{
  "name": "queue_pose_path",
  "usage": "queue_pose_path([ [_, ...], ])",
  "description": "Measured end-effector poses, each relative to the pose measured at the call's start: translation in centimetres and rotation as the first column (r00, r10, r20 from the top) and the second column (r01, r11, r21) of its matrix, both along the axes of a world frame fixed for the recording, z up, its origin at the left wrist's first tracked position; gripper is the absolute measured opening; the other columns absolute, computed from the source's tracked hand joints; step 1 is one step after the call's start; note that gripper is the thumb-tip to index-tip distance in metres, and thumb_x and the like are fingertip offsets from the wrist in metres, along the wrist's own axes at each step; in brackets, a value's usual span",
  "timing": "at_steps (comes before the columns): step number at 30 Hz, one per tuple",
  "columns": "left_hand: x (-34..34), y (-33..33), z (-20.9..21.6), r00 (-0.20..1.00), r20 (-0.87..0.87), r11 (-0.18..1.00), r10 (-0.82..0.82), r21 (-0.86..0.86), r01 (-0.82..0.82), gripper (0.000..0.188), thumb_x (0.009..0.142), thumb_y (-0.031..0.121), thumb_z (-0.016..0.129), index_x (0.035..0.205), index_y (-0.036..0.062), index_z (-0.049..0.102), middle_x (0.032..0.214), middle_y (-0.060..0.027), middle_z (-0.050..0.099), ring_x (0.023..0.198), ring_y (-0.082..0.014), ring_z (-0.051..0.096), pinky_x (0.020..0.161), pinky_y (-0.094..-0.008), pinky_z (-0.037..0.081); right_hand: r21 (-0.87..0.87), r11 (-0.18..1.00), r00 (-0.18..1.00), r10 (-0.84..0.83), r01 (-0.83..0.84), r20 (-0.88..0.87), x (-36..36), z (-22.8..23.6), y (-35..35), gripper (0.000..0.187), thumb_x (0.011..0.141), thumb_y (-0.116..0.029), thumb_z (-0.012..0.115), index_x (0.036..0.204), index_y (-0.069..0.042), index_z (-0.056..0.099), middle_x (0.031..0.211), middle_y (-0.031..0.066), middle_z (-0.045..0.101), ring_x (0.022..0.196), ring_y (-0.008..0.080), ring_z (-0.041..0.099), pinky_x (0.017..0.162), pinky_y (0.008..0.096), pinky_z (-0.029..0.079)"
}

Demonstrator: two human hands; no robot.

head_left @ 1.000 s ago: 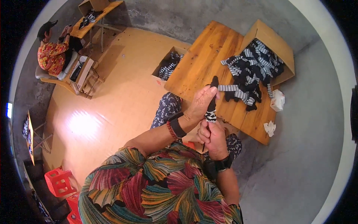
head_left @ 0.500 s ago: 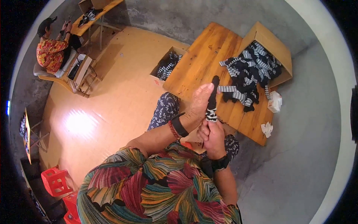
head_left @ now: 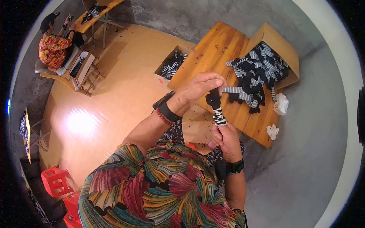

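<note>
- The right hand (head_left: 227,140) closes in a fist around the striped lower end of a sock (head_left: 217,110), its thumb on the near side.
- The left hand (head_left: 199,89) arches over the sock's black upper end; thumb and fingers close about it in a tight grip and hide the tip.
- The sock runs upright between the two hands, bunched along the black part and the black-and-white stripes, held in the air by the near edge of the counter (head_left: 205,57).
- Patterned trousers (head_left: 173,131) show below the left wrist; dark specks dot the floor (head_left: 99,102) near them.
- A crumpled tissue (head_left: 272,132) lies at the counter's near right corner.
- A white packet (head_left: 281,104) sits farther back, at the right edge.
- A heap (head_left: 258,79) of black and grey-striped socks covers the counter's right part; one striped piece points toward the left hand.
- A box (head_left: 281,42) lies tipped at the far edge, its mouth toward the heap.
- Another box (head_left: 185,49), holding striped socks, stands on the floor beside the left edge.
- Red stools (head_left: 57,182) stand well to the left.
- A co-worker (head_left: 55,51) sits beyond, hands raised near another table (head_left: 108,10).
</note>
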State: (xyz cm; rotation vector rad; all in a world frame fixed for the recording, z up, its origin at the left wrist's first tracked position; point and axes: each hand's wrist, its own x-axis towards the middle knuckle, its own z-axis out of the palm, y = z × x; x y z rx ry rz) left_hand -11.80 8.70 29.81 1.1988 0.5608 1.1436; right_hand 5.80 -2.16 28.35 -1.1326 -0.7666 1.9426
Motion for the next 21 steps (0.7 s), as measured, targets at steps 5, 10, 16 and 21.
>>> queue_pose_path([
  [5,3.1,-1.0,-0.6,0.941,0.033,0.937,0.338,-0.101,-0.333,0.028,0.089,0.028,0.043,0.075,0.0058,0.053,0.062,0.0013,0.050,0.055,-0.0058,0.044,0.049,-0.0183,0.034,0.095,0.989,0.972,-0.127,0.110,0.197,-1.0,-1.5,-0.3,0.023,0.088,-0.024,0.047,0.078,-0.003,0.051,0.050,-0.0040,0.037,0.039,0.0052,0.029,0.038,0.0198,0.024],
  [10,5.6,-1.1,-2.1,0.870,0.097,0.860,0.484,-0.238,-0.452,0.031,0.090,0.031,0.041,0.072,0.0069,0.051,0.060,0.0024,0.045,0.053,-0.0049,0.040,0.048,-0.0179,0.032,0.076,0.973,0.976,-0.217,0.219,-0.037,-2.8,-3.8,-0.7,0.021,0.088,-0.023,0.047,0.079,-0.005,0.049,0.051,-0.0050,0.035,0.040,0.0051,0.029,0.038,0.0193,0.023],
  [16,5.2,-2.1,-3.3,0.908,-0.046,0.901,0.416,-0.119,-0.418,0.031,0.089,0.031,0.043,0.073,0.0054,0.051,0.064,0.0027,0.045,0.058,-0.0050,0.040,0.051,-0.0191,0.034,-0.069,0.990,0.854,-0.140,0.121,-0.502,-3.1,-3.3,-0.4,0.017,0.087,-0.022,0.048,0.081,-0.006,0.048,0.054,-0.0047,0.035,0.040,0.0059,0.028,0.038,0.0200,0.024],
  [21,3.7,-1.9,-3.9,0.920,0.008,0.896,0.391,-0.230,-0.379,0.031,0.089,0.030,0.044,0.073,0.0040,0.052,0.064,0.0017,0.047,0.061,-0.0058,0.044,0.053,-0.0205,0.037,-0.004,0.994,0.992,-0.109,0.109,0.057,-2.9,-0.5,0.4,0.020,0.089,-0.024,0.043,0.079,-0.007,0.046,0.051,-0.0049,0.032,0.039,0.0054,0.029,0.039,0.0204,0.026],
])
